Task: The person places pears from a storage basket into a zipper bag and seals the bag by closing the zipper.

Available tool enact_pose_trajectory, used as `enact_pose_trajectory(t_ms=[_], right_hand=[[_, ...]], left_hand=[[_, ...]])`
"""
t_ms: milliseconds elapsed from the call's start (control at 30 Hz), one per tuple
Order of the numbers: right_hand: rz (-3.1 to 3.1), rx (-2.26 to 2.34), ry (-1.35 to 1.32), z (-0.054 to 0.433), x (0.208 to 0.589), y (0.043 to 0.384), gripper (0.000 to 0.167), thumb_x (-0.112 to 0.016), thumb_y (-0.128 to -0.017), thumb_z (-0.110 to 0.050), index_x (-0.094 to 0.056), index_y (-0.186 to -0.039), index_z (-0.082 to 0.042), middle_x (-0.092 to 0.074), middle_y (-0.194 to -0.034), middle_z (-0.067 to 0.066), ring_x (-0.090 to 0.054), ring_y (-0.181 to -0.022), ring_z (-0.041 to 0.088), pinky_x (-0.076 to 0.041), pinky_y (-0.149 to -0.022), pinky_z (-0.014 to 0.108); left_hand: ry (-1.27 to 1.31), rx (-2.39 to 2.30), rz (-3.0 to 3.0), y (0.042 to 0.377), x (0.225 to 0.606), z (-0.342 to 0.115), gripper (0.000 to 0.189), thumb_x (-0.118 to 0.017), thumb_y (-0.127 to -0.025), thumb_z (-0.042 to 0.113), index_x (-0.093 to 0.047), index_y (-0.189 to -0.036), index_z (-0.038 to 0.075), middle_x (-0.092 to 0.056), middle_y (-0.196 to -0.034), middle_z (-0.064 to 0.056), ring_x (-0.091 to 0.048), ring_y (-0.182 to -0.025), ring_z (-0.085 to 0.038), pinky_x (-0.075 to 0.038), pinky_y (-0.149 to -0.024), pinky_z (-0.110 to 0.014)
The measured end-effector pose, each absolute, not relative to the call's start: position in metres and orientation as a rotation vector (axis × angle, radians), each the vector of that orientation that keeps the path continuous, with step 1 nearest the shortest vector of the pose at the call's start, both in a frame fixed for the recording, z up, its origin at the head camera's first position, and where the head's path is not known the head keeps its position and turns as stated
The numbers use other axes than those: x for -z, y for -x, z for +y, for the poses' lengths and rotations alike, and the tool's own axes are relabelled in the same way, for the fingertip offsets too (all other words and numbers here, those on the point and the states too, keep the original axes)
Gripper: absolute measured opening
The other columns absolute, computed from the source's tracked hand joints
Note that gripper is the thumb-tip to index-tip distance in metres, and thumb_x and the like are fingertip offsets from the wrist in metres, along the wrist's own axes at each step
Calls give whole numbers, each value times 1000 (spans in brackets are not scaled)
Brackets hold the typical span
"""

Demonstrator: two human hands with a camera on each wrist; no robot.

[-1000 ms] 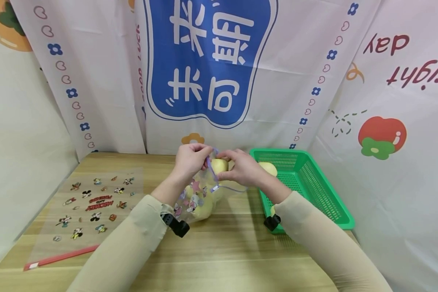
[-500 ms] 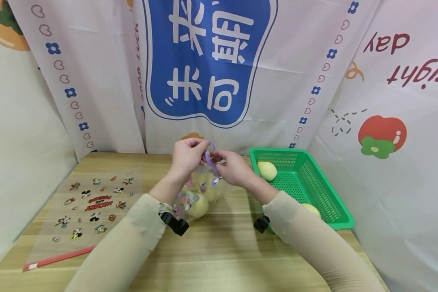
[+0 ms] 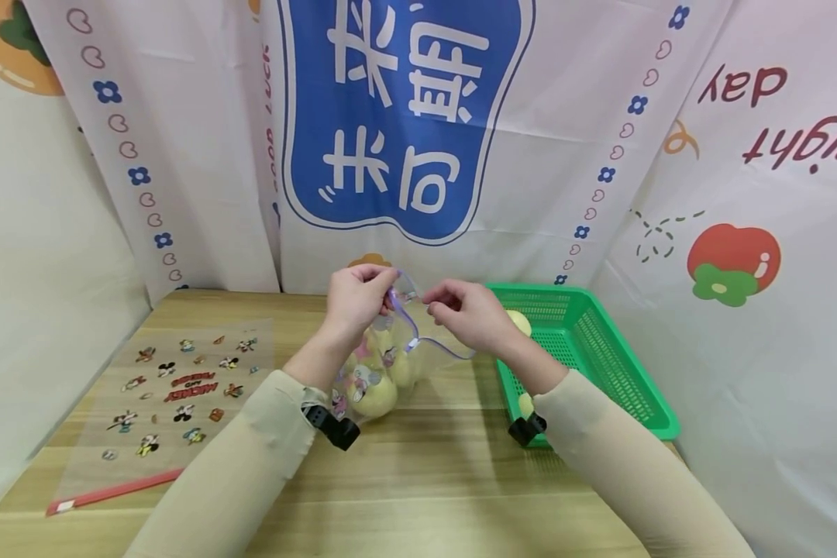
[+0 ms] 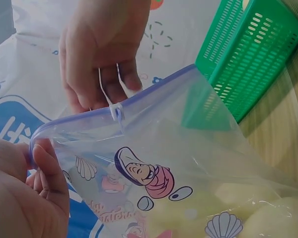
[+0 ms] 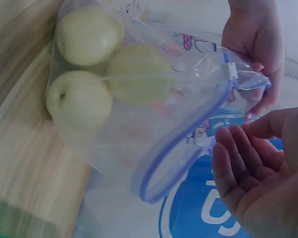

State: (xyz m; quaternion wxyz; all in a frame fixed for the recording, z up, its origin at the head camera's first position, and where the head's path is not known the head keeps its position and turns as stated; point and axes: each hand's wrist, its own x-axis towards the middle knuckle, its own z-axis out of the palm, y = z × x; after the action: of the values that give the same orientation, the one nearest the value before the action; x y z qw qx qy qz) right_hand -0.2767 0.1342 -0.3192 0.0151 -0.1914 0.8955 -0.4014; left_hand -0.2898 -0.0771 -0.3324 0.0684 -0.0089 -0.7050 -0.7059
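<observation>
A clear zip bag (image 5: 134,134) with a purple zip edge and cartoon prints holds several pale yellow pears (image 5: 79,99). It stands on the table, with its mouth partly spread. At its upper corner my left hand (image 3: 359,302) pinches the purple edge between thumb and fingers. My right hand (image 3: 470,314) hovers just right of the mouth, fingers loosely bent and nothing between them. In the right wrist view its fingertips are close to the purple edge. A white slider (image 4: 116,111) sits on the zip edge below the right hand in the left wrist view.
On the right is a green basket (image 3: 621,349) with a pear (image 3: 519,322) near its left wall, partly behind the right hand. A flat clear bag (image 3: 195,395) with cartoon prints and a red slide edge (image 3: 118,490) lies on the left. Printed cloth (image 3: 558,116) hangs behind.
The right hand held a pear at the bag's mouth, and that pear is now inside. The hand then touched the zip edge and has since drawn back right. The left hand rose slightly, still pinching.
</observation>
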Motion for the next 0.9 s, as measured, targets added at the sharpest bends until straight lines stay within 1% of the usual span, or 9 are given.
enact_pose_trajectory(t_ms=[100, 233, 300, 400, 467, 567, 633, 767, 900], right_hand=[[2770, 1299, 547, 136, 314, 266, 22, -62, -108, -24, -79, -115, -11, -78, -99, 11, -71, -79, 22, -58, -66, 33], [2675, 1270, 436, 127, 312, 248, 29, -63, -108, -34, -81, -98, -13, -79, -86, 6, -75, -65, 22, -60, -55, 36], [2656, 1192, 392, 120, 316, 242, 37, -64, -108, -43, -81, -92, -14, -79, -81, 4, -76, -61, 21, -62, -54, 36], [2673, 1110, 347, 111, 325, 236, 48, -66, -107, -56, -81, -89, -13, -81, -81, 5, -77, -61, 20, -64, -54, 36], [2709, 1111, 314, 107, 331, 235, 50, -68, -105, -59, -81, -89, -13, -81, -81, 5, -78, -62, 20, -63, -54, 34], [2766, 1142, 267, 104, 336, 237, 43, -70, -105, -53, -81, -90, -14, -81, -80, 2, -77, -61, 18, -62, -52, 33], [2781, 1187, 255, 104, 337, 240, 32, -71, -105, -43, -80, -94, -14, -81, -82, 1, -77, -61, 18, -61, -51, 31], [2773, 1277, 279, 108, 336, 248, 15, -68, -103, -25, -75, -100, -12, -81, -91, 6, -76, -62, 15, -59, -51, 28], [2814, 1329, 335, 115, 332, 253, 10, -66, -101, -20, -72, -100, -12, -80, -92, 9, -72, -65, 15, -55, -52, 28]], left_hand=[[24, 2129, -2120, 291, 332, -78, 25, -71, -106, 16, -80, -114, -6, -65, -65, 4, -58, -51, -5, -53, -50, -16], [27, 2126, -2119, 292, 331, -80, 27, -70, -106, 16, -79, -117, -7, -64, -64, 5, -58, -52, -5, -52, -50, -15], [32, 2126, -2120, 291, 330, -80, 27, -70, -106, 16, -79, -117, -6, -64, -64, 5, -58, -53, -5, -52, -50, -15], [26, 2126, -2121, 290, 330, -80, 25, -70, -107, 17, -80, -115, -5, -64, -64, 5, -58, -53, -6, -53, -51, -16], [21, 2130, -2116, 290, 331, -80, 24, -71, -106, 17, -80, -113, -4, -65, -64, 4, -58, -53, -6, -53, -51, -16], [17, 2129, -2116, 290, 331, -80, 24, -71, -106, 17, -80, -114, -4, -66, -65, 4, -60, -54, -6, -54, -52, -16], [14, 2128, -2113, 291, 331, -80, 24, -71, -106, 17, -80, -114, -5, -66, -66, 4, -61, -54, -6, -55, -52, -17], [-3, 2128, -2108, 291, 332, -82, 23, -70, -106, 17, -80, -113, -3, -67, -66, 3, -63, -54, -7, -57, -53, -17], [-22, 2128, -2083, 292, 332, -85, 23, -71, -106, 17, -80, -114, -2, -69, -67, 2, -65, -55, -7, -58, -53, -18]])
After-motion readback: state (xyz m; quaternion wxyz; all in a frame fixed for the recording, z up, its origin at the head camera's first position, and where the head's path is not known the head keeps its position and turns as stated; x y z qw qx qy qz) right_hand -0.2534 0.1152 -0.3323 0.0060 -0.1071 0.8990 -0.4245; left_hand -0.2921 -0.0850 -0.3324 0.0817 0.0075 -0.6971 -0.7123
